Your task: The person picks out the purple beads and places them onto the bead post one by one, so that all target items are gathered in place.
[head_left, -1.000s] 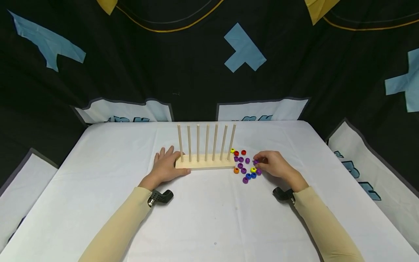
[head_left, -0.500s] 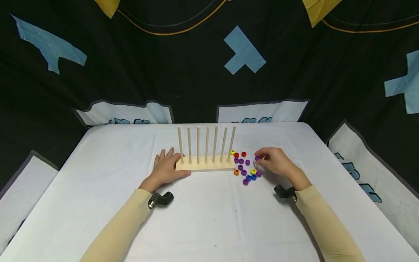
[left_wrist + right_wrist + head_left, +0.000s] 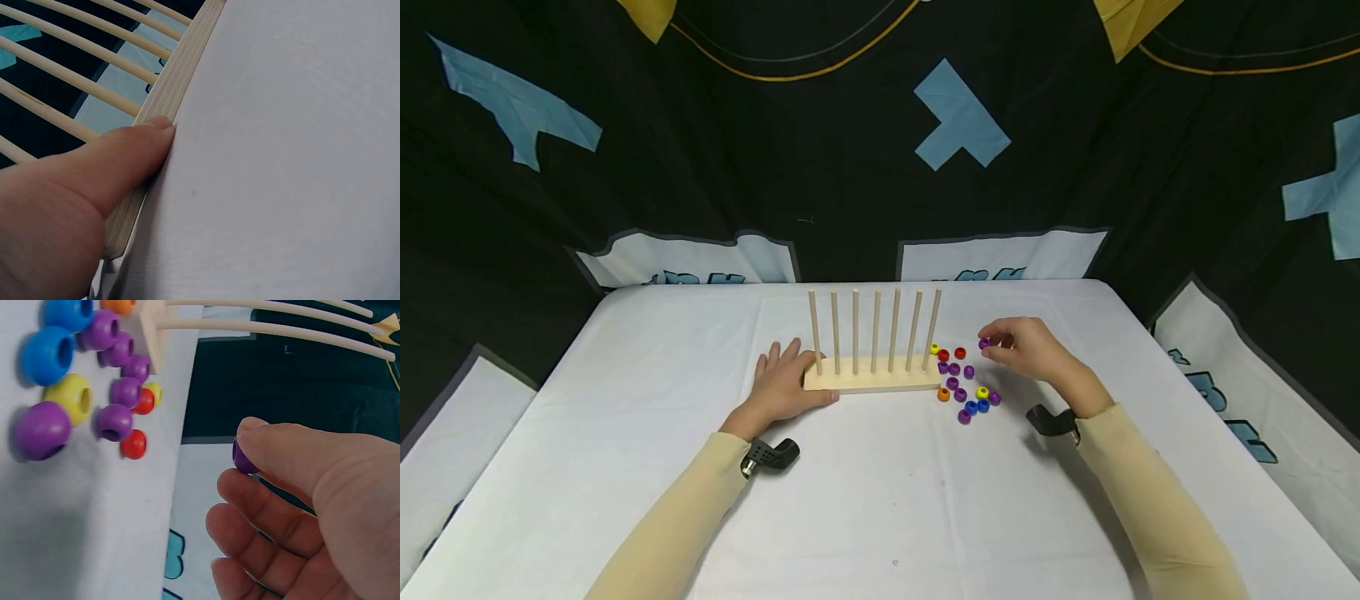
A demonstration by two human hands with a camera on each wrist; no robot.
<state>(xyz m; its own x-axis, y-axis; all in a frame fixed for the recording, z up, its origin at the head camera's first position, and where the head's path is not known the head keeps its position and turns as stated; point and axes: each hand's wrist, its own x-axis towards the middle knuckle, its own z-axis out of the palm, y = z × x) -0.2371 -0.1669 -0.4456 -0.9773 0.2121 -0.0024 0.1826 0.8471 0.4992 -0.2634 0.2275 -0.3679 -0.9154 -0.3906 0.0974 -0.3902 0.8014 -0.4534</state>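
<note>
A pale wooden peg rack [image 3: 872,382], its row of upright dowels bare, stands mid-table in the head view. My left hand [image 3: 775,387] holds the base's left end, thumb along the front face; the left wrist view shows the thumb [image 3: 134,147] against the wood. To the right of the rack, my right hand [image 3: 1033,350] pinches a purple bead [image 3: 984,342] between thumb and fingertips, raised off the table. In the right wrist view the thumb partly covers that held bead [image 3: 242,459]. The other fingers of this hand are curled loosely beneath.
Loose beads lie beside the rack's right end: several purple beads [image 3: 960,395], two blue beads [image 3: 983,406], two red beads [image 3: 960,353], two yellow beads [image 3: 982,392] and one orange bead [image 3: 943,394]. A white cloth [image 3: 850,517] covers the table; a dark curtain [image 3: 760,167] hangs behind.
My right hand has lifted the purple bead from the loose beads and moved it away from me, then slightly left. The left hand and the rack stay where they were.
</note>
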